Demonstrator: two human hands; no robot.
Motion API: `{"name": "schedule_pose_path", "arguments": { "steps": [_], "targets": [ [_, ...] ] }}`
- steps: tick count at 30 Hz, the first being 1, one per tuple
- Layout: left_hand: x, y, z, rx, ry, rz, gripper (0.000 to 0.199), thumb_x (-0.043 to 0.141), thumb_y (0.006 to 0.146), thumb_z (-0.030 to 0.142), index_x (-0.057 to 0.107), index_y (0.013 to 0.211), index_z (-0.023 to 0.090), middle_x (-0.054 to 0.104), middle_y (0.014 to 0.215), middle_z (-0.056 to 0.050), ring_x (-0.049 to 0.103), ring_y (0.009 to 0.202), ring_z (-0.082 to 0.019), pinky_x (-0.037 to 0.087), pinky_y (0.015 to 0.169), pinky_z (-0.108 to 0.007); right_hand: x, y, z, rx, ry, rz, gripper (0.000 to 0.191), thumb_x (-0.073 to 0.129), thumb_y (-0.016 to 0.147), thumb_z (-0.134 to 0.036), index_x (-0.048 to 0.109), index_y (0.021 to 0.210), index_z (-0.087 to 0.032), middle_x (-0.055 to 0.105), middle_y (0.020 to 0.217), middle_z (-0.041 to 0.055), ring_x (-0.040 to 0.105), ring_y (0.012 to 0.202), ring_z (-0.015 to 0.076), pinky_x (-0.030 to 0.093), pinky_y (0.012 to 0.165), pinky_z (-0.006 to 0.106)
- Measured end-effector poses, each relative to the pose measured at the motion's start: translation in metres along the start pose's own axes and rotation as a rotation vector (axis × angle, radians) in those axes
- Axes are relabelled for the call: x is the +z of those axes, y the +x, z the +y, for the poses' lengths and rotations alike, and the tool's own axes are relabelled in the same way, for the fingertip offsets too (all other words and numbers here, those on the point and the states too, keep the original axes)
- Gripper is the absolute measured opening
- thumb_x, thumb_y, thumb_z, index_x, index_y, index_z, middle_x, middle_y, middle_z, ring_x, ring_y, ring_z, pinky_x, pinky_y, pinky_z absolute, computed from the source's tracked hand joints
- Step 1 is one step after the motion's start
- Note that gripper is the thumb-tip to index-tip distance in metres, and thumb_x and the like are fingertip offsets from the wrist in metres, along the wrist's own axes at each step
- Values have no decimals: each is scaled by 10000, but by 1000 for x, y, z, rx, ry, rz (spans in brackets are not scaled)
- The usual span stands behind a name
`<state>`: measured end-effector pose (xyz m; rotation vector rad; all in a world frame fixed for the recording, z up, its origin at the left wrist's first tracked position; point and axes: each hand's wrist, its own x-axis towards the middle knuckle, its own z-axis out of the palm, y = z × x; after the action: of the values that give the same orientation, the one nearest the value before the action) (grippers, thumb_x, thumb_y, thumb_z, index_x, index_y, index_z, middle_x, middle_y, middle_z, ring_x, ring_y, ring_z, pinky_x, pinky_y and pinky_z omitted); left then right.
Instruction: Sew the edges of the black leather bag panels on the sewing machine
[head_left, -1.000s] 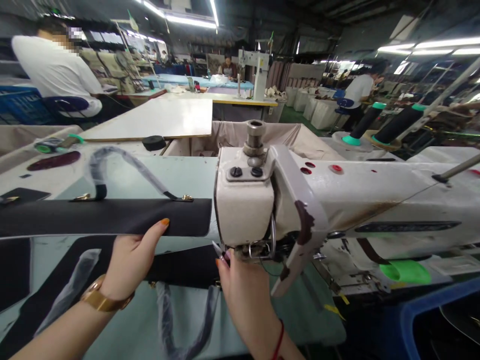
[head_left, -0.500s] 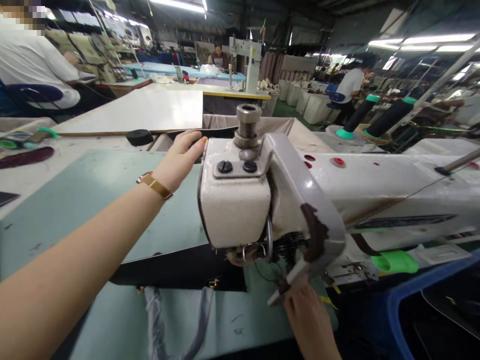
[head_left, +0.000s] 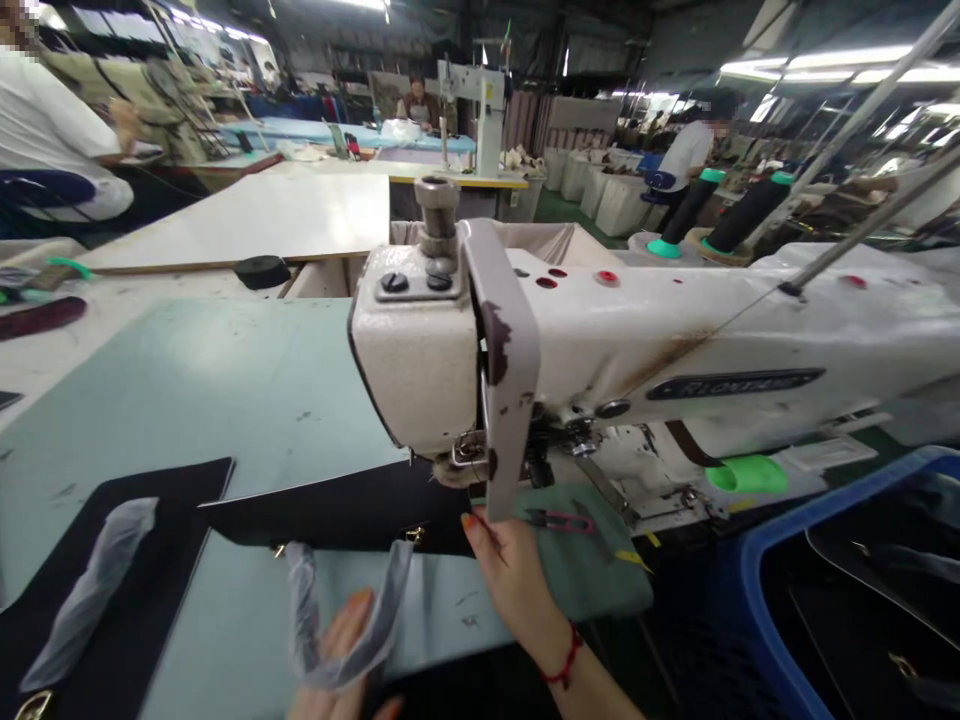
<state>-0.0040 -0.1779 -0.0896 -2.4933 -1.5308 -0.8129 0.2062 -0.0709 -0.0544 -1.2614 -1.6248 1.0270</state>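
A black bag panel (head_left: 352,510) lies under the head of the white sewing machine (head_left: 416,370). Its handle (head_left: 304,610), wrapped in cloudy plastic film, loops toward me from two gold-coloured clasps. My left hand (head_left: 337,650) is at the handle loop, fingers stretched out and blurred, part of the loop crossing in front of them. At the panel's right end is my right hand (head_left: 517,575), thumb and fingers pinched together close below the needle area. What lies between them is too small to tell. The grey bent lever (head_left: 514,350) comes down just above these fingers.
Another black panel (head_left: 150,560) with a wrapped handle lies at left on the green table top (head_left: 285,400). Small pink-handled thread snips (head_left: 562,521) lie right of my right hand. A blue basket (head_left: 757,590) holds more black pieces. Co-workers sit beyond.
My left hand has left the far side of the machine head and come down to the handle. My right hand has shifted left to the panel's end. The grey lever has swung inward.
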Motion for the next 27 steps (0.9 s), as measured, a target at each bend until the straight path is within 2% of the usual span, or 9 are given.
{"name": "schedule_pose_path", "arguments": {
  "steps": [2,3,5,8,10,15,18,24,27],
  "targets": [
    [19,21,-18,-58,78,86,864,614,871,159,106,1569,148,124,1644,-159,202,1497,-339,279,1196,-553,1,-2,-3,12,23,10,356,475,985,-347,573,694,-168,503,598,-10,446,562,118,296,533,234],
    [24,34,-28,-74,117,114,875,624,866,156,100,1567,129,102,1643,-171,161,1504,-346,232,1203,-575,1,-3,-5,18,45,15,340,480,985,-346,587,717,-167,518,620,-7,454,578,118,301,542,231],
    [27,58,-47,4,171,121,768,648,859,159,265,1524,142,261,1605,-178,186,1497,-335,175,1207,-593,3,-3,-8,29,92,25,309,488,983,-340,612,761,-165,559,671,4,484,618,123,326,567,224],
    [13,82,-62,180,116,119,414,629,879,150,550,1283,190,605,1383,-125,347,1447,-274,138,1219,-572,6,-1,-12,52,143,36,293,506,972,-340,626,773,-162,573,695,9,494,640,126,343,587,218],
    [-3,90,-65,261,30,97,287,608,892,142,601,1176,184,665,1303,-121,426,1406,-242,188,1221,-527,7,-2,-14,84,162,30,315,513,965,-354,603,733,-160,537,668,0,464,625,120,324,575,218],
    [-28,100,-62,409,25,8,244,552,925,179,628,1157,162,668,1303,-106,539,1316,-193,286,1208,-368,3,-8,-17,163,167,19,414,492,958,-422,471,633,-167,396,617,-24,360,591,107,255,541,234],
    [-29,103,-58,346,53,-17,237,466,970,237,657,1100,183,683,1284,-70,614,1224,-161,326,1186,-317,0,-9,-18,181,143,6,423,482,953,-430,457,622,-167,378,611,-25,347,591,107,246,542,239],
    [-32,109,-54,289,-11,-45,281,448,989,324,699,992,200,726,1202,-53,679,1115,-168,443,1111,-329,2,-6,-19,204,136,9,446,488,930,-437,386,582,-178,331,583,-34,310,560,96,214,516,240],
    [-37,115,-56,276,-35,-131,292,459,986,346,713,1015,206,726,1204,-50,687,1104,-168,486,1070,-315,2,-3,-22,214,155,6,439,490,918,-430,369,576,-183,309,572,-39,288,547,93,206,505,237]
  ]
}}
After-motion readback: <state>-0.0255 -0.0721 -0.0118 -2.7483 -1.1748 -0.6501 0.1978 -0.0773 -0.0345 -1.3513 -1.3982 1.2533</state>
